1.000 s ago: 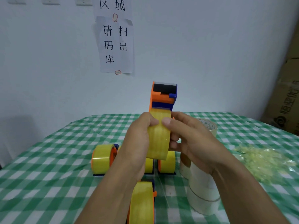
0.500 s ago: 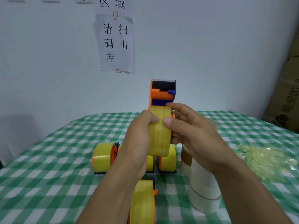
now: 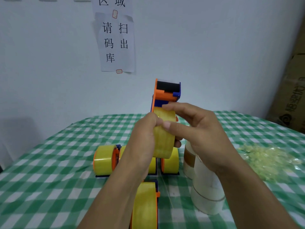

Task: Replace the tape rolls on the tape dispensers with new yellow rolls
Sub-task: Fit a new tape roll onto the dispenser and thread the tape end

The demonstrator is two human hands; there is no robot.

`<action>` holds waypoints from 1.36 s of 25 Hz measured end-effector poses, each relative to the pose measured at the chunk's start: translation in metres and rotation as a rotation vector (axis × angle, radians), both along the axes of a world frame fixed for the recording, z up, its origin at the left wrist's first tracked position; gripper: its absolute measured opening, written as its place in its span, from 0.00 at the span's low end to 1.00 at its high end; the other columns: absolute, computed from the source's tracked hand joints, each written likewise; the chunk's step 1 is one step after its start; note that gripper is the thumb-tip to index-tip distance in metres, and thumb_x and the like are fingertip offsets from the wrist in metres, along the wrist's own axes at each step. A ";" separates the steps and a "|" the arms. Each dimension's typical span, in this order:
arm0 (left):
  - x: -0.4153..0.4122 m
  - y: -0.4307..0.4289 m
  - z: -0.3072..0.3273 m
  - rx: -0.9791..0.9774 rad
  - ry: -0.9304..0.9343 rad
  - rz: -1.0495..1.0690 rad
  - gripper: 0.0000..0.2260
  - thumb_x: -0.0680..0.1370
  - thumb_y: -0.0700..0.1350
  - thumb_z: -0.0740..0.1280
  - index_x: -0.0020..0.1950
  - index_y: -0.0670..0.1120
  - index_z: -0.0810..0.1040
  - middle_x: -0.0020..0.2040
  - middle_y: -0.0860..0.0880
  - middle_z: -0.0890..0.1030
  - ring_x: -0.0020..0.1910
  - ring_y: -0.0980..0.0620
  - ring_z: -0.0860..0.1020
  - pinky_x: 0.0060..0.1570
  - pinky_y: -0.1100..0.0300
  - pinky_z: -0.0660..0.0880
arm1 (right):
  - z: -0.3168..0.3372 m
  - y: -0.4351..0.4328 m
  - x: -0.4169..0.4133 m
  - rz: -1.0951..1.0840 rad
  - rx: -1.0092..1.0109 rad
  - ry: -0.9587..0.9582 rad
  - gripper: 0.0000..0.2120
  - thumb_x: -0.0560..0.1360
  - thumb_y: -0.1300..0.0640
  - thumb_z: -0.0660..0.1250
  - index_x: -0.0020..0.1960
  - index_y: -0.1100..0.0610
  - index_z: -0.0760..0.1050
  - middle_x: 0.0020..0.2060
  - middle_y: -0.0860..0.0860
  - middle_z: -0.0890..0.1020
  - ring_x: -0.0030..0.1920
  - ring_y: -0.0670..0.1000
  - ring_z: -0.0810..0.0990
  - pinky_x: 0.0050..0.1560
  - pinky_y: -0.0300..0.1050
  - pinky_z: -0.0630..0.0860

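At far left a loaded dispenser (image 3: 105, 160) stands on the table (image 3: 49, 162); I count that one done. My left hand (image 3: 143, 138) grips the left side of the yellow roll (image 3: 163, 146), thumb across its face. The roll sits on the dispenser (image 3: 166, 93) I hold up above the table. In the last second my right hand (image 3: 201, 134) has crept upward. Its forefinger now hooks over the roll's top by the blue head, and its thumb presses the face. I judge the roll seated and the tape end being sought for threading. At right are white rolls (image 3: 206, 187) and scraps (image 3: 267, 161).
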State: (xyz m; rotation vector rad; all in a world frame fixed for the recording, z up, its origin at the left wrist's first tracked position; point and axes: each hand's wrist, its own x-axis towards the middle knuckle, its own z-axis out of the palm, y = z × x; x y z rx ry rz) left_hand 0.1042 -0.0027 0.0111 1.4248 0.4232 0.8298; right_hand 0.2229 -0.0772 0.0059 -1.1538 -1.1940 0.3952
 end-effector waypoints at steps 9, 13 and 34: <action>0.003 0.006 -0.009 0.074 0.023 -0.102 0.16 0.70 0.47 0.60 0.49 0.39 0.80 0.37 0.42 0.83 0.36 0.46 0.82 0.40 0.50 0.77 | 0.002 -0.003 -0.003 -0.155 0.047 -0.148 0.08 0.74 0.66 0.74 0.40 0.55 0.83 0.49 0.46 0.83 0.45 0.51 0.83 0.31 0.45 0.77; 0.003 0.004 -0.010 0.071 -0.003 -0.110 0.10 0.67 0.44 0.62 0.43 0.44 0.80 0.34 0.47 0.82 0.32 0.51 0.82 0.30 0.59 0.76 | 0.002 -0.003 -0.004 -0.271 -0.020 -0.338 0.06 0.76 0.61 0.72 0.43 0.52 0.82 0.46 0.44 0.82 0.43 0.50 0.80 0.44 0.55 0.79; -0.005 -0.009 0.002 -0.026 -0.030 -0.174 0.05 0.80 0.41 0.64 0.51 0.42 0.78 0.37 0.41 0.83 0.34 0.46 0.81 0.35 0.55 0.77 | 0.083 0.001 0.003 -0.315 -0.243 -0.419 0.06 0.83 0.57 0.62 0.47 0.54 0.74 0.38 0.52 0.86 0.36 0.52 0.86 0.48 0.62 0.82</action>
